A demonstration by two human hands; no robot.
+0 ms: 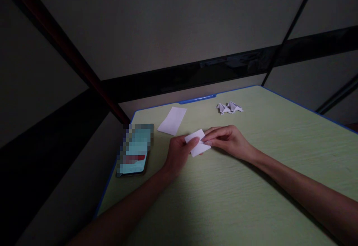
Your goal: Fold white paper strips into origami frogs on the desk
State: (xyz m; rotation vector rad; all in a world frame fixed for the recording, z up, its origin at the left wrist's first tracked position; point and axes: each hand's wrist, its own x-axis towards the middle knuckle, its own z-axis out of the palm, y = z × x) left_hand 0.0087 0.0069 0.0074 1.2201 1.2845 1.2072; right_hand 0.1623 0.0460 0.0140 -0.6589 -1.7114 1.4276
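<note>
A small white square of paper (198, 149) is held just above the table, tilted so one corner points away from me. My left hand (180, 150) pinches it from the left, thumb on top and fingers hidden beneath. From the right, my right hand (226, 140) has its thumb and fingertips closed on the paper's right edge. Whether the paper is folded in layers, I cannot tell. Beyond my hands lies a larger white sheet of paper (172, 121). Two folded white origami figures (229, 108) sit side by side farther back to the right.
A phone (135, 150) with a lit, partly blurred screen lies at the table's left edge. The pale green table (279, 134) has blue edging and a blue groove (198, 99) at the back. Behind it stands a panelled surface (179, 25) with a dark band.
</note>
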